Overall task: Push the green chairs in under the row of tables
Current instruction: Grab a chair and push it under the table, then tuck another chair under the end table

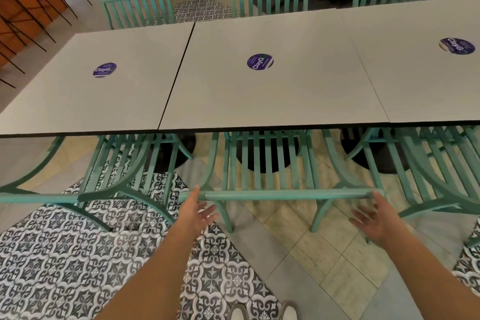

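green slats of the middle chair [267, 161] sit straight ahead of you at twelve o'clock, its seat already tucked beneath the middle table [259, 91] and its top rail [285, 194] just short of the table edge. your left hand [198, 212] hangs at eleven o'clock by the rail's left end, fingers spread and relaxed, gripping nothing, thumb close to the rail though contact is unclear. your right hand [374, 218] mirrors it at one o'clock below the right end, palm open and empty. placed at both ends, they would drive the chair square. neighbouring chairs at nine [114, 171] and three o'clock [426, 163] look tucked in too, the left one skewed.
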### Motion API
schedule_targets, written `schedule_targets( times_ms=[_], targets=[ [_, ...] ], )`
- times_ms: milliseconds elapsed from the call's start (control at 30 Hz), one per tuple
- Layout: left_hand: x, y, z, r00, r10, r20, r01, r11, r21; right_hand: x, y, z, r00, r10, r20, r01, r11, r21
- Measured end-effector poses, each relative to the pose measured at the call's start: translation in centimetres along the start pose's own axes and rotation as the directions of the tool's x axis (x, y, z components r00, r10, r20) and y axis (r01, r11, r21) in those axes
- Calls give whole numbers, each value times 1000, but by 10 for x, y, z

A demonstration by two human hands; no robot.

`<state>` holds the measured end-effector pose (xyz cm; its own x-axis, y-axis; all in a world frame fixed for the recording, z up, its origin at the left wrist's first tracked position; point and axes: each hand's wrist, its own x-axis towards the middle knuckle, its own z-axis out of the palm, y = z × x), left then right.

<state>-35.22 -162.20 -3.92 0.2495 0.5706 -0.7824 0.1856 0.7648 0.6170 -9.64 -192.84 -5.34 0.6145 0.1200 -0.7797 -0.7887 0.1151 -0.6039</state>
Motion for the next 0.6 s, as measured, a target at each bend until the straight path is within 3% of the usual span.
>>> schedule_targets(
  times_ms=[167,267,433,600],
  targets=[
    [-19,-17,13,1000,18,25,-20,994,108,-19,13,-30,998,-28,52,24,996,85],
    [-39,-35,43,989,-53,138,26,981,195,-25,16,-37,999,-7,52,2,995,103],
    [-63,-69,114,911,-219,348,81,925,372,-33,6,-47,999,15,46,-21,991,135],
    [-79,-103,212,817,-320,480,38,860,509,-30,-16,-93,996,-36,-79,51,978,204]
  ],
)
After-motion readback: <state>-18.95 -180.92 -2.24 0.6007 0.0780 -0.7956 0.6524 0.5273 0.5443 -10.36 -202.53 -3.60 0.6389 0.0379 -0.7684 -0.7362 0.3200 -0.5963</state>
